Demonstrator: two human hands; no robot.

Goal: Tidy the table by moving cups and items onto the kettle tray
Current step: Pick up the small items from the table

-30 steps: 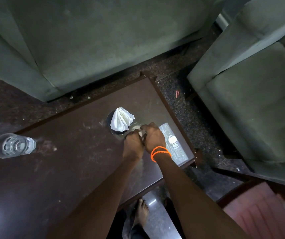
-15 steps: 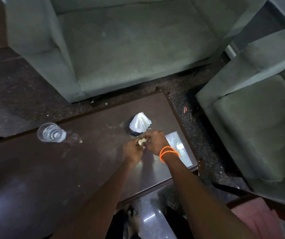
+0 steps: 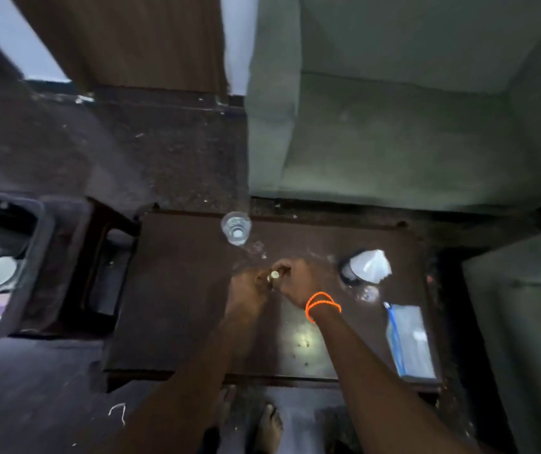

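Hands are held together over the middle of the dark table [image 3: 177,290]: the left hand [image 3: 249,290] and right hand [image 3: 298,280] are both closed on a small pale object [image 3: 274,274], too blurred to be identified. An orange band [image 3: 321,304] is worn on the right wrist. A glass [image 3: 235,227] is seen at the far edge, a tissue holder [image 3: 365,265] to the right, and a tray [image 3: 38,257] well apart on the left.

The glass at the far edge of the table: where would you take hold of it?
Probably round its side wall, coming from the near side or from above. The glass stands upright and alone near the table's far edge, mouth up, with open space around it. Both hands are busy now.
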